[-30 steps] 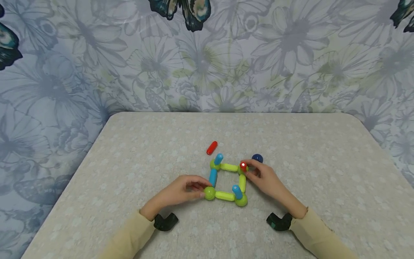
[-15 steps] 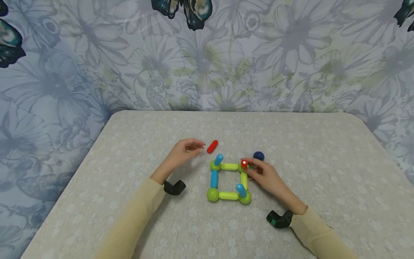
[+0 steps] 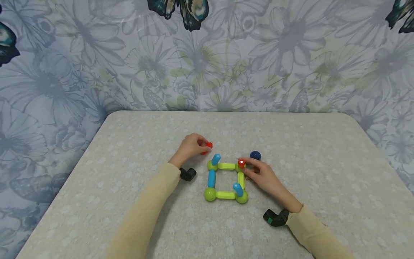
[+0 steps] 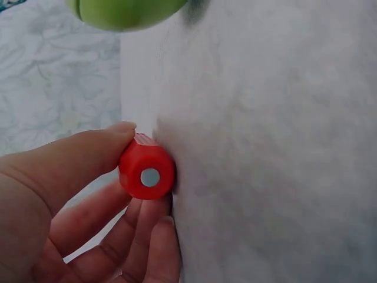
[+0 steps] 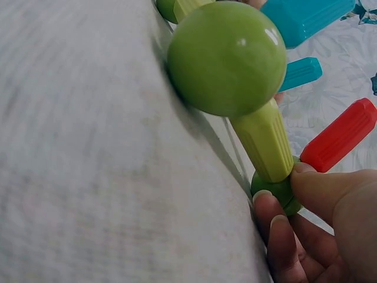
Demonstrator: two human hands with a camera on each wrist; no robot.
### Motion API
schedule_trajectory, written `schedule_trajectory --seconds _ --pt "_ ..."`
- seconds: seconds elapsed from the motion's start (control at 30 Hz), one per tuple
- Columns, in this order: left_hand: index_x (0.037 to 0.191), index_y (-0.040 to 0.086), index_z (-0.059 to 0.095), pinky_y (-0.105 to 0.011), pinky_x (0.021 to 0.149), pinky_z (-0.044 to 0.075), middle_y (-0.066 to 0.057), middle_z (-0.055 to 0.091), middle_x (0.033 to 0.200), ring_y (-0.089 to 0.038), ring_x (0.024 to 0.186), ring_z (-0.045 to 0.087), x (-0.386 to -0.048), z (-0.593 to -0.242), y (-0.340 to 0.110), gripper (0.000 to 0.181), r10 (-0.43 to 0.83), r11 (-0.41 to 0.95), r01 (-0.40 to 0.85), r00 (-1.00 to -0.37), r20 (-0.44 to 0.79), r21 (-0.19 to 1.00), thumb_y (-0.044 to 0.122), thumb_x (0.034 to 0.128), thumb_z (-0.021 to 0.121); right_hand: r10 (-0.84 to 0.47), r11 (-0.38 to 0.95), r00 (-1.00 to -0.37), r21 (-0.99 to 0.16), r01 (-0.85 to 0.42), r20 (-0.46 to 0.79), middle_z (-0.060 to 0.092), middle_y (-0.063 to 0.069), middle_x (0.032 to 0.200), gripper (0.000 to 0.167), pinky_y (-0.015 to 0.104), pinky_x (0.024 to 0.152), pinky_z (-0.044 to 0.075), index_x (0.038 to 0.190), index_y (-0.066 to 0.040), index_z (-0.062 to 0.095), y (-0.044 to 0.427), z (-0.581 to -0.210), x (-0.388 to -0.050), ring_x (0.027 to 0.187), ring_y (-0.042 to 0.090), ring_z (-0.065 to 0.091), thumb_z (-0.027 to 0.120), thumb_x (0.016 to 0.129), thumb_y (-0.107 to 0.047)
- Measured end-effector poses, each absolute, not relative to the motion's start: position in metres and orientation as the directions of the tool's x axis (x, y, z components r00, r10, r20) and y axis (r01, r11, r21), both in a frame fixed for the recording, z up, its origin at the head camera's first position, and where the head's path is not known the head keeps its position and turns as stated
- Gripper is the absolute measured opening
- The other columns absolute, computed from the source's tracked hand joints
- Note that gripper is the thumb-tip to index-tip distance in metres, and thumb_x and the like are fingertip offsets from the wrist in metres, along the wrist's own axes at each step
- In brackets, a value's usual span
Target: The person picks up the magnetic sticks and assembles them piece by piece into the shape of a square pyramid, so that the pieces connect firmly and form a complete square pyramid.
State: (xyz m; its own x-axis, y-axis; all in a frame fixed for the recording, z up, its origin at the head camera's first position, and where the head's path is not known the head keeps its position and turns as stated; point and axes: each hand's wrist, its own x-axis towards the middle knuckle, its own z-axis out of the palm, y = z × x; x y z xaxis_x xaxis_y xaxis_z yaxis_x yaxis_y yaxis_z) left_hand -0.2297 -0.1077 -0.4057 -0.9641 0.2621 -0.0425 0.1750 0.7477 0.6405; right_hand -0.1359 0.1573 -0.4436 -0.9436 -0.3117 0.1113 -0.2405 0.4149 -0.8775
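My left hand (image 3: 191, 146) pinches a loose red magnetic rod (image 4: 147, 171) between thumb and fingers, beyond the square frame. Its round metal tip faces the left wrist camera. The frame lies on the table: green balls at the corners, lime rods (image 3: 225, 195) on three sides and a blue rod (image 3: 211, 178) on the left. With thumb and fingertips, my right hand (image 3: 263, 175) grips the far right green ball (image 5: 277, 193), partly hidden by the fingers. From that ball a second red rod (image 5: 340, 135) sticks up. Blue rods rise from the far left (image 3: 216, 159) and near right corners.
A dark blue ball (image 3: 255, 155) sits just behind my right hand. The table (image 3: 97, 201) has a pale floral cover, and a patterned cloth (image 3: 200, 72) hangs behind its far edge. Black devices are strapped at both wrists.
My left hand has left the near left green ball, travelled away to the loose red rod and taken hold of it. The right hand stays at the far right corner.
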Motion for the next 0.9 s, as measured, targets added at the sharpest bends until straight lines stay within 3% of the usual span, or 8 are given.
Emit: schedule_trajectory --seconds 0.27,0.4,0.7,0.9 --pt "0.103 0.002 0.068 -0.028 0.064 0.050 -0.006 0.065 0.091 -0.019 0.083 0.059 -0.206 -0.412 -0.134 0.027 0.243 0.683 0.108 -0.966 -0.085 0.722 0.016 0.0814 0.074 -0.310 0.418 -0.945 -0.878 -0.234 0.104 0.066 0.003 0.087 0.035 0.025 0.054 0.047 0.127 -0.008 0.058 0.159 -0.444 -0.135 0.064 0.016 0.060 0.060 0.092 -0.007" --pt "0.107 0.001 0.065 -0.028 0.066 0.050 -0.008 0.065 0.095 -0.020 0.085 0.060 -0.189 -0.411 -0.148 0.028 0.239 0.583 0.053 -0.965 -0.108 0.810 0.016 0.0839 0.072 -0.315 0.408 -0.943 -0.883 -0.232 0.103 0.066 0.004 0.089 0.035 0.026 0.054 0.048 0.127 -0.008 0.057 0.158 -0.445 -0.135 0.064 0.017 0.060 0.060 0.092 -0.007" --pt "0.121 -0.003 0.058 -0.035 0.083 0.049 -0.011 0.065 0.107 -0.022 0.094 0.062 -0.131 -0.406 -0.149 0.039 0.430 0.220 -0.059 -0.890 -0.151 0.974 0.016 0.0883 0.067 -0.310 0.425 -0.944 -0.873 -0.240 0.109 0.064 0.002 0.081 0.035 0.025 0.051 0.047 0.127 -0.009 0.058 0.156 -0.445 -0.136 0.061 0.016 0.058 0.061 0.092 -0.009" --pt "0.121 -0.002 0.060 -0.033 0.084 0.049 -0.010 0.064 0.110 -0.023 0.099 0.061 -0.112 -0.412 -0.129 0.037 0.506 0.116 -0.034 -0.858 -0.089 0.993 0.015 0.0884 0.067 -0.306 0.444 -0.946 -0.863 -0.242 0.107 0.060 0.000 0.071 0.035 0.026 0.050 0.047 0.127 -0.009 0.059 0.154 -0.445 -0.138 0.057 0.016 0.055 0.061 0.092 -0.010"
